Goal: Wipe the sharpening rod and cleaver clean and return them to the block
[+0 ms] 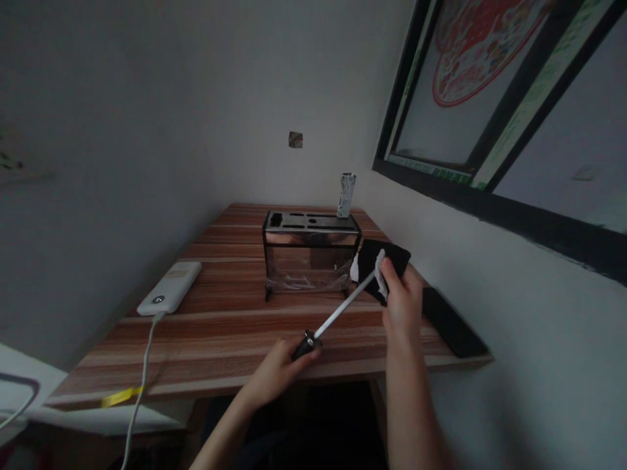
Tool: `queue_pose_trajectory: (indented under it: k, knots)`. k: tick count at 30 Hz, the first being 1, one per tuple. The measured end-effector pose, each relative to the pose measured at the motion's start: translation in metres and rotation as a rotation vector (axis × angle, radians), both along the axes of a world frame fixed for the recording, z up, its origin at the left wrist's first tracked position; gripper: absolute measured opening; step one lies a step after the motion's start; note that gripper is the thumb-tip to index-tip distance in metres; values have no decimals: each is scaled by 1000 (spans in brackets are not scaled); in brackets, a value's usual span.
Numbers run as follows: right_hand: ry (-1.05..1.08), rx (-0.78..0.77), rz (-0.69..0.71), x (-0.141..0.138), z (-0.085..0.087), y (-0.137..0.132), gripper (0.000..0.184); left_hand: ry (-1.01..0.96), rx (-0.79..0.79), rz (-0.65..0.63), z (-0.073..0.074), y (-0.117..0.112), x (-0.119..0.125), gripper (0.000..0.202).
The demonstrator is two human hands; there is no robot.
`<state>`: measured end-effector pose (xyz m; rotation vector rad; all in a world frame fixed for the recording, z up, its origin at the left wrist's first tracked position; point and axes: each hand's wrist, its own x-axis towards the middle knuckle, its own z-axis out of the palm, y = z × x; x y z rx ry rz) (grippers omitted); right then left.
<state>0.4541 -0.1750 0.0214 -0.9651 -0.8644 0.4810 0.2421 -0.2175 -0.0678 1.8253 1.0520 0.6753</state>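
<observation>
My left hand is closed round the black handle of a sharpening steel, whose thin metal rod slants up and to the right over the wooden table. My right hand grips a black-and-white cloth wrapped round the far end of the rod. Just behind the cloth stands a knife block with a slotted top and a clear front panel.
A white power bank lies at the table's left with a white cable running off the front edge. A flat black object lies at the right edge by the wall. A small silvery packet stands at the back.
</observation>
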Motion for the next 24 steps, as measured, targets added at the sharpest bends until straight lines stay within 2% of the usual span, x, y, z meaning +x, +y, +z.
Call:
queue_pose_trajectory:
  k: [4, 11, 20, 24]
  knots:
    - [-34, -92, 51, -10, -11, -5, 26, -14, -5, -1, 1, 1, 0, 34]
    - [-192, -188, 233, -38, -37, -22, 26, -35, -19, 9, 0, 2, 0, 35]
    - [-258, -262, 397, -57, -42, -42, 32, -81, -42, 36, -1, 3, 0, 35]
    - [-259, -248, 460, -70, -45, -48, 33, -113, -58, 56, 0, 4, 0, 35]
